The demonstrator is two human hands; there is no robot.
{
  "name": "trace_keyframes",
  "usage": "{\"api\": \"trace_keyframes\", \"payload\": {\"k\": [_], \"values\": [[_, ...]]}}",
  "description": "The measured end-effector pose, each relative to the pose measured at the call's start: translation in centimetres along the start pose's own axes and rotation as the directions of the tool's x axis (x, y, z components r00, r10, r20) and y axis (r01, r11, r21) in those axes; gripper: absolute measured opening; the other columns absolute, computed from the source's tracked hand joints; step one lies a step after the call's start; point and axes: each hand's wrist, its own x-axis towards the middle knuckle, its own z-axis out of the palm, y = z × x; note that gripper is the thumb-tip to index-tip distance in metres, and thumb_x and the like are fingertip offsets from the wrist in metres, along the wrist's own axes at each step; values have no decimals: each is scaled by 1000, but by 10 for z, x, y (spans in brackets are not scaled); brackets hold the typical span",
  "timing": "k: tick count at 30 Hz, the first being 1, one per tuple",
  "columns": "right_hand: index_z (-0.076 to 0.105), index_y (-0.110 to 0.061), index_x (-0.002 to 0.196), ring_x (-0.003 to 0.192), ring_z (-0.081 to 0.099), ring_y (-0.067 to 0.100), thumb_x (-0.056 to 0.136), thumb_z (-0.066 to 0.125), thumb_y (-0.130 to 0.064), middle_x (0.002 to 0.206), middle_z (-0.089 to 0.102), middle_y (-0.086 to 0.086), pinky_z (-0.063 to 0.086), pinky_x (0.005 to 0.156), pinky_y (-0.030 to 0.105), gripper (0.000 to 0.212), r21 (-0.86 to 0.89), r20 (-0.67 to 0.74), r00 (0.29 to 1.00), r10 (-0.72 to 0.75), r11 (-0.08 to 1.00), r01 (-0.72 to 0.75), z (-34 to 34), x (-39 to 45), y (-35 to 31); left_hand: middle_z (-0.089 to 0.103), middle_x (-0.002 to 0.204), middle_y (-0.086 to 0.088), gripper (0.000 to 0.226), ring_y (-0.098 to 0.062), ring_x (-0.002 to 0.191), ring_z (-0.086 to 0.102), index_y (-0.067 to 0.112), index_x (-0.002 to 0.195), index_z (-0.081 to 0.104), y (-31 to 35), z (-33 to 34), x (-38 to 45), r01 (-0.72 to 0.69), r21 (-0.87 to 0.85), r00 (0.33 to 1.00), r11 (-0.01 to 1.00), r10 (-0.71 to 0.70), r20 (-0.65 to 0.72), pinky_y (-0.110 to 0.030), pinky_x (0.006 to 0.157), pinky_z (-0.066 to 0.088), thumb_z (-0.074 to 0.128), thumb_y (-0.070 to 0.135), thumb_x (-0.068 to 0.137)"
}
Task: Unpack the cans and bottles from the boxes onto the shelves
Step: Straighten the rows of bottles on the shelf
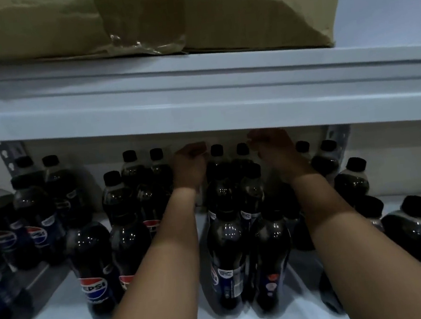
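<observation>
Here both hands reach deep under the upper shelf (199, 118): left hand (190, 165) and right hand (275, 149) have curled fingers, but whether they grip anything I cannot tell. Between them stand upright bottles (219, 174), long axis vertical, about equally near either hand. Labels read "PEPSI". A cardboard box (135, 18) sits on that shelf.

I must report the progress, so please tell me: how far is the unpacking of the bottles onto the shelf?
Done: many Pepsi bottles already stand on the lower shelf. In hand: the left hand and right hand reach among the back bottles; whether they grip one is unclear. Left: a taped cardboard box sits on the upper shelf, apparently unopened.
</observation>
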Motion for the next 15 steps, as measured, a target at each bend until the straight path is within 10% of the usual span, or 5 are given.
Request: {"api": "trace_keyframes", "payload": {"k": [3,15], "values": [[75,-15,99,90,68,20,86,75,-13,95,73,5,53,81,35,12,96,-42,999,5,995,-1,7,2,12,71,113,-14,30,-17,98,64,-5,119,69,-13,4,5,35,-76,999,997,-33,26,-11,73,52,63,-12,90],[73,-2,92,64,67,11,71,78,12,78,72,8,54,57,20,26,342,36,999,10,939,-22,26,4,39,76,85,18,27,5,80,68,14,114,72,-46,9,9,-14,-136,981,991,39,188,-16,74,54,70,-2,92]]}}
